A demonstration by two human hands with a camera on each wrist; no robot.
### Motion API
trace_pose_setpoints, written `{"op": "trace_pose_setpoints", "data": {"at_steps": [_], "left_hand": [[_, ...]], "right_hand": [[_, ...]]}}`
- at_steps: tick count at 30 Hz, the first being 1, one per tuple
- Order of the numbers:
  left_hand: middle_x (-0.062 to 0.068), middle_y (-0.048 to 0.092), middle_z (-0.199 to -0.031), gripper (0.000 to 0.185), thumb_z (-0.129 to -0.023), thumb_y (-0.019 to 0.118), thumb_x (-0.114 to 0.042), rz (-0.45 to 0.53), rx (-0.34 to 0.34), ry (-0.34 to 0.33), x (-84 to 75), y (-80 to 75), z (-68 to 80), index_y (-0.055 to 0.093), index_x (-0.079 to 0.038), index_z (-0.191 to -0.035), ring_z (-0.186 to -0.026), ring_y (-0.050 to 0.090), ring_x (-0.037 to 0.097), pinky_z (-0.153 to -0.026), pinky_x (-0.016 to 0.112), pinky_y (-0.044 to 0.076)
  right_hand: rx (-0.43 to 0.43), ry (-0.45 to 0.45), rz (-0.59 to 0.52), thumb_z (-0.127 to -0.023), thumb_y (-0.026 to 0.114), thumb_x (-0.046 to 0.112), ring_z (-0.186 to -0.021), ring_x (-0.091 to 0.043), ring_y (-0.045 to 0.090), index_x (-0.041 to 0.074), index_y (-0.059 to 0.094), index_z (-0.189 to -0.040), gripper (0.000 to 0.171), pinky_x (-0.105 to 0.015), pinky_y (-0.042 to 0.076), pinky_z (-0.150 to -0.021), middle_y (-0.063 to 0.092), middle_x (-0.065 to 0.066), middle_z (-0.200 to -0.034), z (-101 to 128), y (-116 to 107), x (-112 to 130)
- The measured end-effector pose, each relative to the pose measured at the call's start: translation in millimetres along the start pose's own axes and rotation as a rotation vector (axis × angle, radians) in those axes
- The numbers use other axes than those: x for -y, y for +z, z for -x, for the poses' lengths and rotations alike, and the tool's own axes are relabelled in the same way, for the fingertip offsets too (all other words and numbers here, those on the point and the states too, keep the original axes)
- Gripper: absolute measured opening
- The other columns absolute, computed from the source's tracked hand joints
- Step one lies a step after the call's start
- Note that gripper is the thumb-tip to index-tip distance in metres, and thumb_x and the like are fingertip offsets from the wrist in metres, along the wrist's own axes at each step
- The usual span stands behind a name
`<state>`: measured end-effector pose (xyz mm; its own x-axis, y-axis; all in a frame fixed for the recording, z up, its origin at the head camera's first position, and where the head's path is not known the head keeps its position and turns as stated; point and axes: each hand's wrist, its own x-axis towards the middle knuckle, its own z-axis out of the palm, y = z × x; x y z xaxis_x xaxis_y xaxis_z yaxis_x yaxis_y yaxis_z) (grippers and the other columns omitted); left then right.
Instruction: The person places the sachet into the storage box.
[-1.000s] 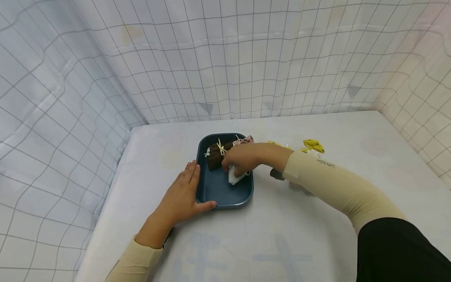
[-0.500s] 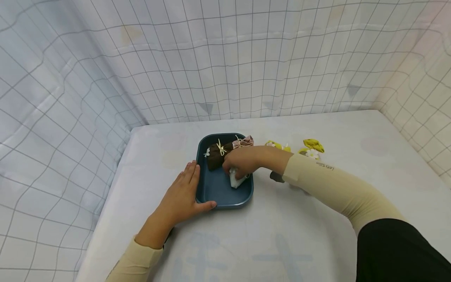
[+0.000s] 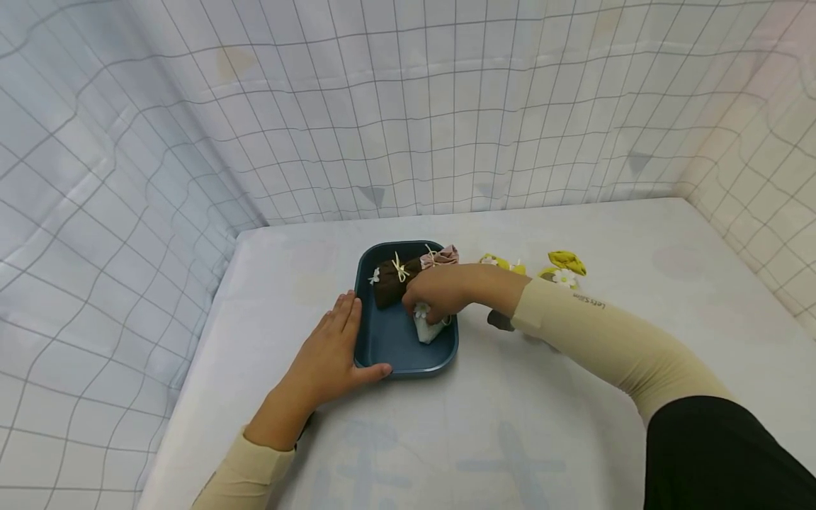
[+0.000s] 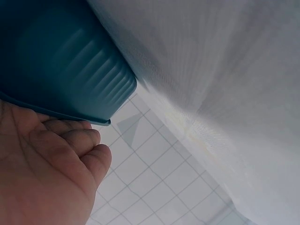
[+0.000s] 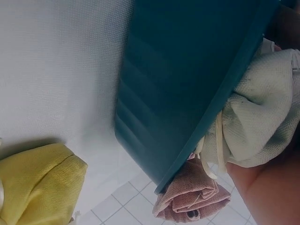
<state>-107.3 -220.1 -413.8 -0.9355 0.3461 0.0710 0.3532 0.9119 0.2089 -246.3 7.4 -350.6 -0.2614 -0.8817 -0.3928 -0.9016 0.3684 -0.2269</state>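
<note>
My left hand (image 3: 328, 350) lies flat, fingers straight, against the blue tray (image 3: 389, 347) to steady it. My right hand (image 3: 440, 289) seems to pinch the white pouch (image 3: 427, 327) inside, beside the brown pouch (image 3: 389, 280).

The left hand (image 3: 331, 350) lies flat at lower centre-left of the head view, fingers (image 3: 345, 314) straight and together, thumb spread out to the right. Its cream-sleeved forearm runs down to the bottom edge. The right hand (image 3: 436, 292) sits at frame centre, knuckles up, fingers curled downward in a pinch. Its arm stretches in from the lower right, cream sleeve under black.
</note>
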Motion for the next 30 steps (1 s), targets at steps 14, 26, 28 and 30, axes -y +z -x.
{"op": "trace_pose_setpoints", "data": {"at_steps": [14, 26, 28, 30], "left_hand": [[0.021, 0.010, -0.163, 0.122, -0.080, 0.052, -0.083, -0.001, 0.001, 0.000, -1.3, -0.2, 0.2, 0.017, 0.007, -0.155, -0.150, 0.009, 0.034, -0.116, 0.053, 0.023], [0.021, 0.010, -0.163, 0.123, -0.079, 0.051, -0.084, -0.005, -0.004, -0.001, 0.1, 1.9, 1.3, 0.017, 0.006, -0.155, -0.150, 0.009, 0.034, -0.116, 0.053, 0.022], [0.021, 0.010, -0.163, 0.123, -0.079, 0.051, -0.084, -0.004, -0.004, 0.001, 0.2, 1.4, 1.1, 0.017, 0.007, -0.155, -0.150, 0.010, 0.035, -0.116, 0.053, 0.022], [0.021, 0.010, -0.163, 0.123, -0.079, 0.051, -0.084, -0.006, -0.004, 0.004, 0.2, 0.9, 0.6, 0.017, 0.007, -0.155, -0.150, 0.010, 0.035, -0.116, 0.053, 0.022]], "right_hand": [[-0.045, 0.016, 0.021, -0.093, 0.070, 0.012, -0.108, -0.014, 0.059, 0.013, 0.068, -0.125, 0.032, -0.030, 0.049, -0.090, 0.064, -0.003, -0.123, -0.8, 3.7, -2.2], [-0.073, 0.021, 0.023, -0.091, 0.072, 0.017, -0.099, -0.013, 0.058, 0.014, 0.068, -0.122, 0.031, -0.028, 0.049, -0.085, 0.064, -0.001, -0.115, 3.7, 1.7, 0.2], [-0.090, 0.021, 0.026, -0.091, 0.072, 0.018, -0.099, -0.012, 0.057, 0.015, 0.069, -0.121, 0.031, -0.029, 0.049, -0.085, 0.064, 0.000, -0.115, 6.4, -0.4, 0.8], [-0.113, 0.021, 0.029, -0.091, 0.072, 0.017, -0.100, -0.012, 0.057, 0.015, 0.069, -0.121, 0.031, -0.029, 0.049, -0.086, 0.064, 0.000, -0.116, 9.7, -2.2, 0.7]]}}
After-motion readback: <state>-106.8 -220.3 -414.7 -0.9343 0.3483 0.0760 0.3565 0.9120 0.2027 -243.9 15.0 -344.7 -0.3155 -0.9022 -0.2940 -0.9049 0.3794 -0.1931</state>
